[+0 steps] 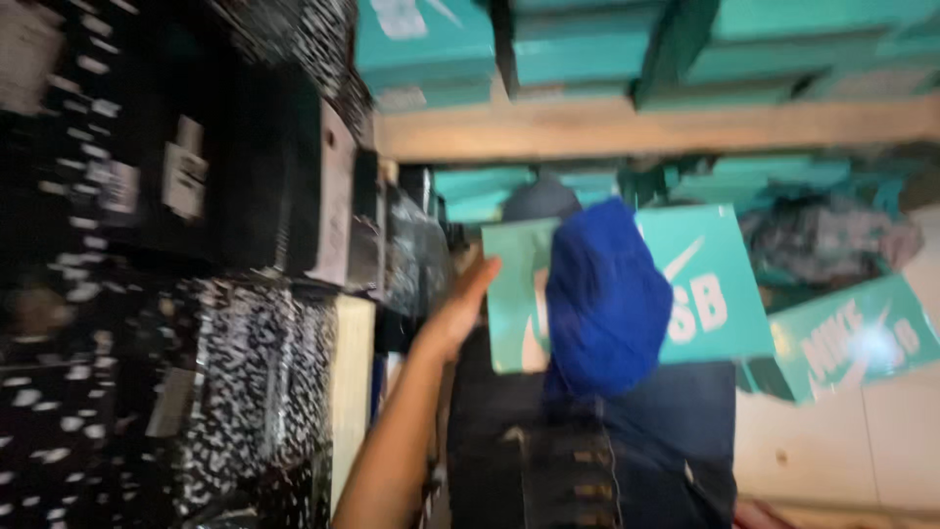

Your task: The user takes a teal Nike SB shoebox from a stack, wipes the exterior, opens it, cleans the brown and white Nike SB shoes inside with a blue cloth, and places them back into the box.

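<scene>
The view is blurred by motion. My left hand reaches up from the bottom centre, fingers stretched out against the left edge of a teal shoebox. Whether the hand grips the box or only touches it is unclear. A bright blue fabric thing hangs right in front of the box, with dark navy cloth below it. My right hand is not in view.
Stacks of black boxes with white speckles fill the left side. More teal boxes lie at the right and on a wooden shelf above. A pale tiled surface is at the lower right.
</scene>
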